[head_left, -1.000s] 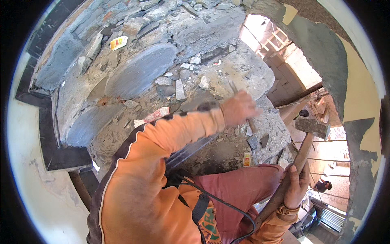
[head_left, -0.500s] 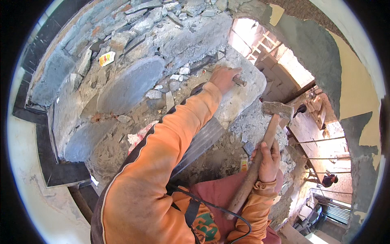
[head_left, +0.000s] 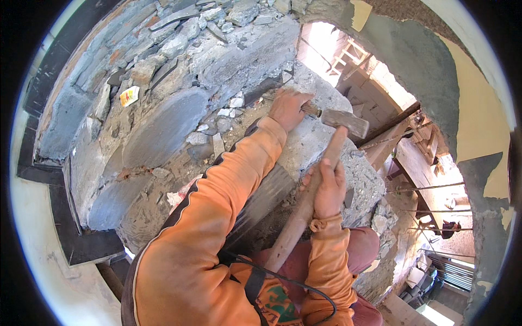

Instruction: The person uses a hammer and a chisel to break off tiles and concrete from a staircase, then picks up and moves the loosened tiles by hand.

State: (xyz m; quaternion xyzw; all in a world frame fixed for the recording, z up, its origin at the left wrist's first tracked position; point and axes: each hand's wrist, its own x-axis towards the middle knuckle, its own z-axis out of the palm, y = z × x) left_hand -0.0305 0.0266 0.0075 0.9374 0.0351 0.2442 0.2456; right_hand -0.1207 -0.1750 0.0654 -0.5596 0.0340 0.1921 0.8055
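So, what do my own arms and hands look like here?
Both hands are ungloved: left hand and right hand. The left sleeve is long, orange and smudged, with a dark, white-edged stripe. The right sleeve is orange, crossed by a thin black cable. A brownish band seems to circle the right wrist.

A pale wall [head_left: 43, 244] is curving past the left edge of the rubble-strewn ledge [head_left: 163, 127], black border [head_left: 73, 239] lining it. Beyond the right edge, bright light is coming through a ragged opening [head_left: 399, 98]; grey plaster [head_left: 424, 70] and cream paint [head_left: 481, 119] are framing it, thin bars [head_left: 435, 186] are crossing it.
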